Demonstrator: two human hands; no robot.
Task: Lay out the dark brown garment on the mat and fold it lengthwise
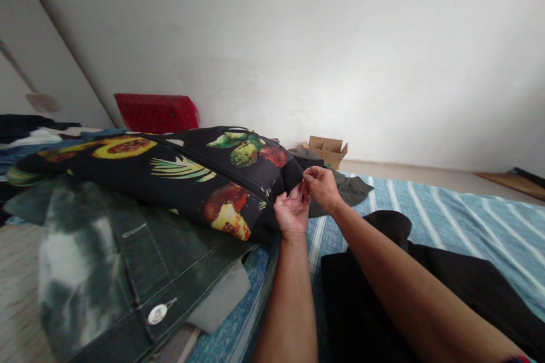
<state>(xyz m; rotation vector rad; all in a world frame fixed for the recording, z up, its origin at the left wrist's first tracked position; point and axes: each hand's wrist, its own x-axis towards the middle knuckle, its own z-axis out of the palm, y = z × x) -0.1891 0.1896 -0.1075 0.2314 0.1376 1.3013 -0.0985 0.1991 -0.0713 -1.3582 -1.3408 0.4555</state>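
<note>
While the right hand (321,184) pinches narrowly, thumb against fingertips, on the edge of a black, fruit-printed fabric garment with a dark zip (183,173), the left hand (293,212) sits palm up at the same end; I cannot tell whether its grip closes on fabric. From the hands, the garment stretches toward nine o'clock, partly over a grey-green, mottled denim piece with a silver button (149,261) at eight. Blue, white-striped cloth (447,215) spreads toward three, black fabric (464,272) lies at four, an open brown cardboard box (328,151) stands at one, and a red boxy object (155,113) at ten.
</note>
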